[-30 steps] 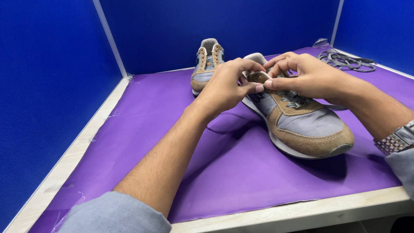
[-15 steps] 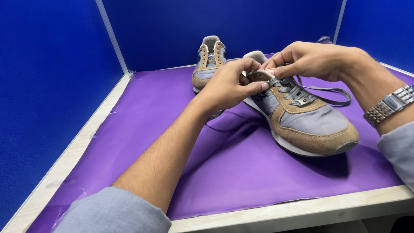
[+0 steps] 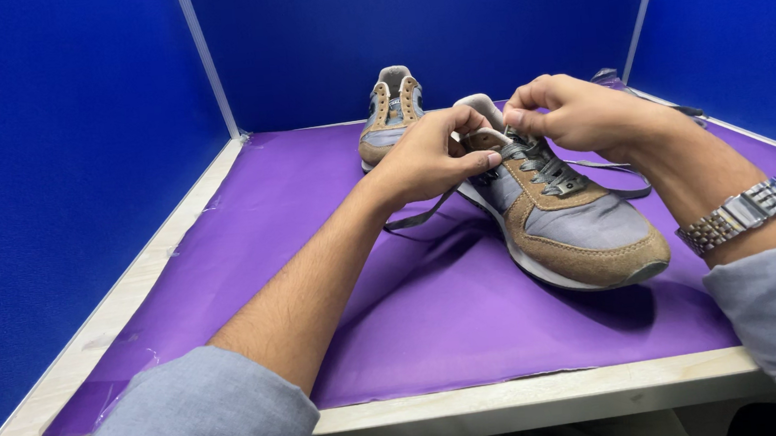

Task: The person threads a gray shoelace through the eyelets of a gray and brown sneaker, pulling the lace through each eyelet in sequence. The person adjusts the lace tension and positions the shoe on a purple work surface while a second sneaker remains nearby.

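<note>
A grey and tan sneaker [image 3: 576,230] lies on the purple mat [image 3: 315,243], toe pointing toward me and to the right. My left hand [image 3: 429,154] grips the shoe's collar near the tongue and pinches a grey lace [image 3: 421,215] that trails down onto the mat. My right hand [image 3: 575,113] hovers over the top eyelets with its fingers pinched on the other lace end. A metal watch [image 3: 738,213] sits on my right wrist. A second matching sneaker [image 3: 390,113] stands farther back, heel toward me.
Blue partition walls [image 3: 76,180] enclose the desk on the left, back and right. The pale desk edge [image 3: 516,401] runs along the front. A dark cord or lace bundle [image 3: 614,77] lies at the back right behind my right hand.
My right hand has lifted and drawn back over the top eyelets, pulling the lace. The view has shifted slightly, and the left hand stays at the shoe's collar.
</note>
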